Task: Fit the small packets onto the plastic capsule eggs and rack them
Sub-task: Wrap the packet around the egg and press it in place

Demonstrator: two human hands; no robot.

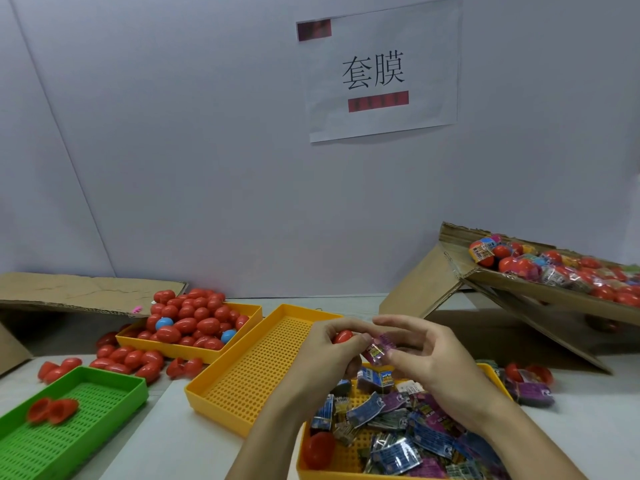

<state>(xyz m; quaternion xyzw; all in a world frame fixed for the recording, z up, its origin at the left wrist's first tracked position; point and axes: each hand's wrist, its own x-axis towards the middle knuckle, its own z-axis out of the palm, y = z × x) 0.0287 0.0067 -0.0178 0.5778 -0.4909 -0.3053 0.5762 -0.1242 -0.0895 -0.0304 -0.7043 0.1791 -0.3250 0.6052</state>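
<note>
The fitting step is in hand: above the empty middle yellow tray (239, 386), the left hand (323, 351) curls round a red capsule egg (342, 336), and the right hand (420, 355) pinches a purple packet (379, 348) just beside it. Next the packet's mouth probably must open and slide over the egg. The wall sign (381, 69) reads 套膜; packet print is illegible
</note>
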